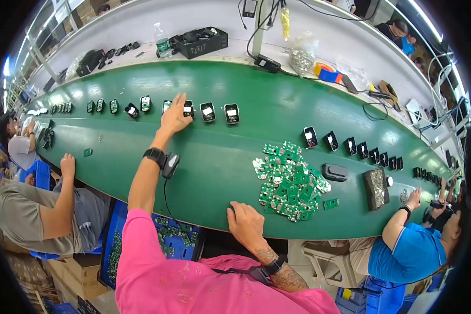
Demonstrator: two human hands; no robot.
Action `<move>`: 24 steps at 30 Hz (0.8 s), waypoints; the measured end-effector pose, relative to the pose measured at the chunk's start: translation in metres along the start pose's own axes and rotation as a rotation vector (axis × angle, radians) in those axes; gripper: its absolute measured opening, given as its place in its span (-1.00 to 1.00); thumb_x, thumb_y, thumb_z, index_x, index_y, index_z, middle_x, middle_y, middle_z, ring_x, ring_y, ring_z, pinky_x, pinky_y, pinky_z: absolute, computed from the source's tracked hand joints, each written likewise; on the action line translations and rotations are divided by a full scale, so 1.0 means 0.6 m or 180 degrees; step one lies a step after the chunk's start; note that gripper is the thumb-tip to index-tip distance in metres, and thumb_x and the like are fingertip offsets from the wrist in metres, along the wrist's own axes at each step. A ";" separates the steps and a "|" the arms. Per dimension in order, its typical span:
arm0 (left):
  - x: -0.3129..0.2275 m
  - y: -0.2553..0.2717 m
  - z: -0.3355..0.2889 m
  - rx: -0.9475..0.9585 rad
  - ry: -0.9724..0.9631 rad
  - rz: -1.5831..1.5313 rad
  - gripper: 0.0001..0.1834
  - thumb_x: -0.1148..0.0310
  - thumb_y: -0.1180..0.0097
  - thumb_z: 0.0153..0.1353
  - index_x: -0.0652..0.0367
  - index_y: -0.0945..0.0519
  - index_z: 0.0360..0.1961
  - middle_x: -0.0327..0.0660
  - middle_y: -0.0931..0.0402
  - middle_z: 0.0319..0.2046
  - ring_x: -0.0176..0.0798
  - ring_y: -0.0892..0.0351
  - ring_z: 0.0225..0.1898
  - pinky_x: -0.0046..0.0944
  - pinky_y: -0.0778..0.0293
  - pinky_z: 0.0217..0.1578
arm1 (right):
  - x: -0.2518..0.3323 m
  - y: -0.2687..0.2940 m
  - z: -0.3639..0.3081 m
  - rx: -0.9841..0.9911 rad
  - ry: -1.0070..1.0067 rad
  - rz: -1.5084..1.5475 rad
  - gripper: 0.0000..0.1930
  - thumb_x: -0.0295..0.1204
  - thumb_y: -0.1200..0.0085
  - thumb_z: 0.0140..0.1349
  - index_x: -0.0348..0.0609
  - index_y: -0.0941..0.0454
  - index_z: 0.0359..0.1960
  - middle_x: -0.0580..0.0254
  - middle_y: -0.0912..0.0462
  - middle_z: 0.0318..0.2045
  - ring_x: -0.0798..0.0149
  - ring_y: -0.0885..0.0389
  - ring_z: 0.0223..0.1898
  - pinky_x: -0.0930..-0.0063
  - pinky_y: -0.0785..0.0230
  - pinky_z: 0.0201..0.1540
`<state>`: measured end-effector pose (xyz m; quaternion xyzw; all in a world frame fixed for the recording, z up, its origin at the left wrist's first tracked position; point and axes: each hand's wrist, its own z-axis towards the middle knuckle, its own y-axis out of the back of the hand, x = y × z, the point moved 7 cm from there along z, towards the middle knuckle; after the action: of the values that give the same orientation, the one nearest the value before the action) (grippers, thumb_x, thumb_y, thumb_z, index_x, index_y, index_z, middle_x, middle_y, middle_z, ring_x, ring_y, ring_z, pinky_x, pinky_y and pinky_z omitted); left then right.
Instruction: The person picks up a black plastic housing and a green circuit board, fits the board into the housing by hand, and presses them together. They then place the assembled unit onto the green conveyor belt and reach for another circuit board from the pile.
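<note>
My left hand (pixel 174 119) reaches over the far side of the green bench, fingers stretched out. Beside its fingers stands a small black casing (pixel 189 109), with another casing (pixel 166 106) partly hidden behind the hand. Two more black casings (pixel 208 112) with white insides stand to the right in the same row. My right hand (pixel 246 224) rests near the bench's front edge, fingers curled. Something small and dark shows at its fingertips, too little to name. To the right of that hand lies a big heap of green circuit boards (pixel 290 183).
Right of the heap are a black oblong device (pixel 334 172), a dark box of small parts (pixel 374 189) and more black casings (pixel 331 141). The shelf behind holds a bottle (pixel 163 42), a black bin (pixel 201 43) and tape rolls (pixel 327 72). People (pixel 411 243) sit on both sides.
</note>
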<state>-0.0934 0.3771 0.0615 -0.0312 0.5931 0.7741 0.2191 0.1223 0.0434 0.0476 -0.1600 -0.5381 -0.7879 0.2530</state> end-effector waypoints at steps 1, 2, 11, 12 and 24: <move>0.038 -0.026 0.019 0.0257 -0.0039 -0.0125 -0.06 0.14 -0.34 0.01 0.30 -0.25 0.40 0.14 -0.34 0.29 0.20 -0.42 0.22 0.00 -0.39 0.21 | 0.004 0.000 0.000 0.0019 0.0023 0.0014 -0.81 -0.36 -0.19 0.23 -0.15 -0.62 -0.17 0.19 -0.67 -0.37 0.10 -0.66 -0.36 0.22 -0.51 -0.34; 0.034 -0.029 0.027 0.0271 -0.0052 -0.0151 -0.06 0.14 -0.34 0.01 0.30 -0.25 0.40 0.14 -0.34 0.29 0.20 -0.42 0.22 0.00 -0.39 0.21 | -0.001 0.000 0.003 0.0023 0.0050 0.0191 -0.80 -0.36 -0.19 0.24 -0.15 -0.62 -0.16 0.17 -0.68 -0.37 0.07 -0.66 -0.36 0.21 -0.51 -0.33; -0.076 0.054 -0.074 -0.0160 0.0238 -0.1226 -0.21 0.23 -0.52 -0.14 0.38 -0.49 0.12 0.12 -0.65 -0.13 0.02 -0.65 -0.06 -0.12 -0.52 0.03 | -0.108 0.150 0.134 -0.0985 -0.0425 -0.0656 -0.84 -0.39 -0.22 0.20 -0.22 -0.60 -0.28 0.06 -0.54 -0.28 -0.03 -0.52 -0.22 0.13 -0.46 -0.18; -0.109 0.064 -0.121 -0.0433 -0.0218 -0.1479 -0.26 0.25 -0.55 -0.17 0.35 -0.52 0.05 0.05 -0.68 -0.19 -0.08 -0.69 -0.16 -0.17 -0.56 -0.05 | -0.129 0.137 0.149 -0.0673 -0.0568 -0.0809 -0.81 -0.39 -0.25 0.18 -0.24 -0.60 -0.26 0.02 -0.52 -0.23 -0.06 -0.50 -0.14 0.13 -0.42 -0.10; -0.253 0.081 -0.394 -0.0194 0.0348 -0.1669 -0.17 0.14 -0.48 -0.01 0.17 -0.44 0.29 -0.02 -0.54 0.10 -0.16 -0.64 -0.33 -0.22 -0.59 -0.21 | -0.131 0.135 0.173 -0.0320 -0.0244 0.0294 -0.83 -0.57 -0.25 0.14 -0.26 -0.56 -0.23 0.10 -0.66 -0.38 0.14 -0.63 -0.37 0.30 -0.44 -0.28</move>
<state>-0.0249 0.1014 0.0830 -0.2321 0.5522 0.7056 0.3787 0.2309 0.1341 0.1068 -0.2273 -0.4992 -0.7948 0.2599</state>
